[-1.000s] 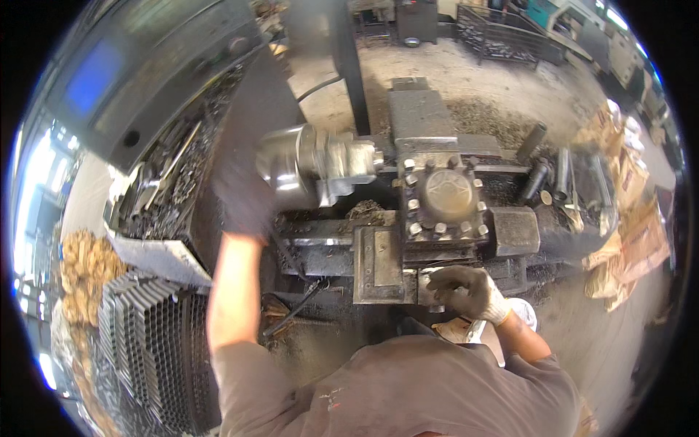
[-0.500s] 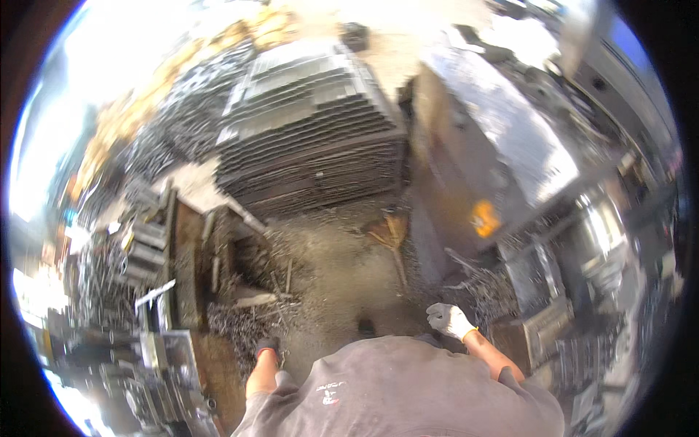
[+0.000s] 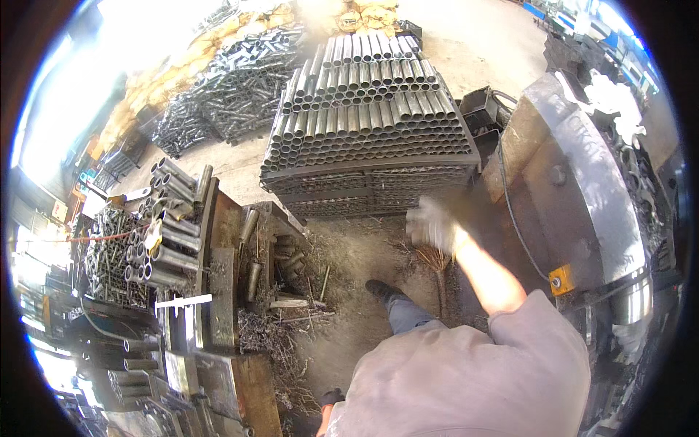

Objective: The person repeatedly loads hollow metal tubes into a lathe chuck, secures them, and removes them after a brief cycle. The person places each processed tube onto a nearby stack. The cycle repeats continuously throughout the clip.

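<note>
My right hand (image 3: 431,224), in a pale glove, reaches forward, smeared by motion. It appears in front of the lower right part of a big stack of metal tubes (image 3: 371,120); touch cannot be made out. Just below it in view, a twig broom (image 3: 440,280) lies or leans near the steel side on the right. Low by my body, my left hand (image 3: 331,398) wears a dark glove, and its fingers are mostly hidden. Nearest to it are metal shavings (image 3: 273,349) heaped beside the bench on the left.
Short tubes (image 3: 171,247) lie on the left bench with a white caliper-like tool (image 3: 183,300). A large steel machine panel (image 3: 557,182) with a yellow switch box (image 3: 561,280) bounds the right side. Farther off is a pile of small tube pieces (image 3: 226,102).
My right hand has swung forward and up from beside my body. My left hand is lower in view. The view has turned, and a foot has stepped forward.
</note>
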Demonstrator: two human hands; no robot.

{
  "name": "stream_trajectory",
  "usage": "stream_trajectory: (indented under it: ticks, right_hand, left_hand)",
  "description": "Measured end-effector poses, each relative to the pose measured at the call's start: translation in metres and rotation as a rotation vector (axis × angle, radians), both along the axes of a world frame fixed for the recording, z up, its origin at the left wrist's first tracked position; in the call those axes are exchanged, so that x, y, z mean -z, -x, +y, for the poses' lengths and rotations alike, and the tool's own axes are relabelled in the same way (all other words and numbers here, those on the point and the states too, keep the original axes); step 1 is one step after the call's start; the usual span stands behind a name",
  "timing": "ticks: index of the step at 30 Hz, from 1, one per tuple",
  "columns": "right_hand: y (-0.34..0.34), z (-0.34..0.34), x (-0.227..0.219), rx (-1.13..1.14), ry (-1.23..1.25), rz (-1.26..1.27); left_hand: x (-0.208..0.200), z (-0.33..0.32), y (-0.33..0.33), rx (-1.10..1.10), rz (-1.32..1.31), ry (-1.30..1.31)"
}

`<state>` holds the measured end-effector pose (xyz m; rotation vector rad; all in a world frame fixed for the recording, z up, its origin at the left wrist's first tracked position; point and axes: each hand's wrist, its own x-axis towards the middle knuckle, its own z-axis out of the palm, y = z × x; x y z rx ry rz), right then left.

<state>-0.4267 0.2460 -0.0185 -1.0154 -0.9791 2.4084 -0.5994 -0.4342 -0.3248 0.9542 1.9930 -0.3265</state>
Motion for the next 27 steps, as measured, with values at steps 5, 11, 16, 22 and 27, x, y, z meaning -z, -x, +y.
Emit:
stream_trajectory:
  ticks: [5,11,16,22,27]
  right_hand:
    - [0.099,0.192,-0.033,0.497,-0.027,0.261]
    - [0.173,0.318,0.008,0.901,0.178,0.383]
    - [0.194,0.368,0.044,0.982,0.428,0.813]
    - [0.210,0.388,0.042,1.089,0.500,0.688]
    - [0.202,0.303,0.005,0.829,-0.118,0.247]
  left_hand:
    - [-0.007,0.078,0.028,-0.111,0.078,-0.120]
    - [-0.077,0.205,0.109,-1.194,-0.162,-0.510]
    - [-0.141,0.318,0.144,-1.236,-0.260,-0.618]
    - [-0.142,0.366,0.169,-1.013,-0.411,-0.442]
    - [-0.157,0.407,0.186,-1.185,-0.596,-0.596]
